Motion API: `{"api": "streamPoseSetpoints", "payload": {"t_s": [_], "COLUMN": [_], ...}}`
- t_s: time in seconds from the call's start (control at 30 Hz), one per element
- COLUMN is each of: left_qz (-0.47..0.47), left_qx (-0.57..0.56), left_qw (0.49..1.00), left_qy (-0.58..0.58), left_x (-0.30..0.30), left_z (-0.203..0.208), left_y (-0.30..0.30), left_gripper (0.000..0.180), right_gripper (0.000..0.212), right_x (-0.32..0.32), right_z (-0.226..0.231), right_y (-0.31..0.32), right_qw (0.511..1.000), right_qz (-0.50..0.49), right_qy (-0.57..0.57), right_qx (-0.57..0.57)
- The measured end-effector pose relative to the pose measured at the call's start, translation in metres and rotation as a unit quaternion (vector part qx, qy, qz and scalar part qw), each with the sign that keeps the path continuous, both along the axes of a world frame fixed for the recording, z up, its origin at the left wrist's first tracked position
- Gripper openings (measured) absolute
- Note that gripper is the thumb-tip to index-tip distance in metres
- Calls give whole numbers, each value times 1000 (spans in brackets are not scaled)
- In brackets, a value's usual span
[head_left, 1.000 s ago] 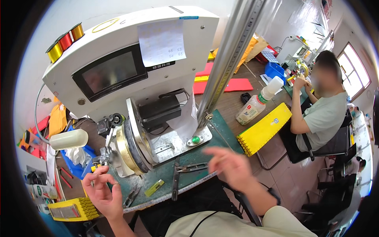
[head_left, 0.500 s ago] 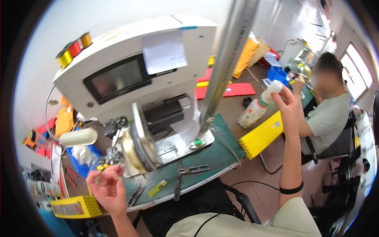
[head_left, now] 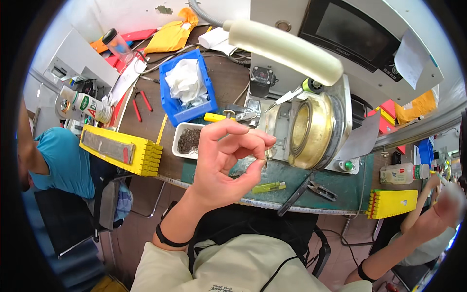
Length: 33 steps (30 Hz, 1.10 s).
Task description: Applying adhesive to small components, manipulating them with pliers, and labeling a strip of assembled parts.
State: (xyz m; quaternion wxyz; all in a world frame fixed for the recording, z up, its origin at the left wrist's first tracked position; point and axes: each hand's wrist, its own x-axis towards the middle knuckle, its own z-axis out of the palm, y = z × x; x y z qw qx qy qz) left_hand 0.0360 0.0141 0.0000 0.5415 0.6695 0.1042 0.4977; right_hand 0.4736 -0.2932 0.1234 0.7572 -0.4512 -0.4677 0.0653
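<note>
Pale walls [head_left: 136,14] and a tiled floor [head_left: 154,228] surround a brown bench [head_left: 226,80], partly covered by a green mat [head_left: 350,190]. On the bench stands a white machine cabinet [head_left: 272,14] with a dark screen [head_left: 343,29]. At the far left, a person in a blue shirt [head_left: 63,160] sits beside the bench.

A pale, rounded tube [head_left: 287,46] on a flexible hose spans the front of the cabinet, above a brass-coloured wheel [head_left: 321,131]. Of the two hands, the left hand [head_left: 231,160] is up over the mat, thumb and forefinger pinched together, the other fingers curled. The right hand [head_left: 448,207] is a blur at the far right, beyond a capped bottle [head_left: 396,174]; whether it grips anything cannot be told.

Left of the wheel sit a blue bin [head_left: 168,97] holding crumpled white paper [head_left: 185,80] and, just below it, a small white tray [head_left: 175,142] of dark, thin bits. Red-handled pliers [head_left: 135,106] lie farther left. Smallest is a tiny piece [head_left: 265,164] at the left fingertips, left of the wheel, too small to identify.
</note>
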Motion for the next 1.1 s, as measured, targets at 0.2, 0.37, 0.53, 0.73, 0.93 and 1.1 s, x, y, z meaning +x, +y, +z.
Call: {"api": "streamPoseSetpoints", "payload": {"t_s": [0.2,0.37,0.53,0.73,0.93,1.1], "left_qz": [0,-6,-3,-5,-5,-2], "left_qx": [13,33,23,22,30,28], "left_qw": [1000,999,1000,1000,999,1000], "left_qy": [-1,-7,4,13,16,11], "left_x": [2,2,1,1,0,1], "left_z": [-1,1,0,2,2,2], "left_y": [3,2,0,1,3,2], "left_gripper": [63,64,67,69,69,69], "right_gripper": [52,59,64,63,56,53], "right_x": [-165,-216,-249,-250,-245,-248], "right_z": [-23,-53,-67,-79,-84,-83], "right_y": [120,164,193,209,213,213], "right_qw": [993,971,984,986,981,977], "right_qz": [-19,216,150,116,148,183], "right_qy": [110,94,14,-25,-98,-95], "right_qx": [44,-32,-100,-117,-72,-47]}}
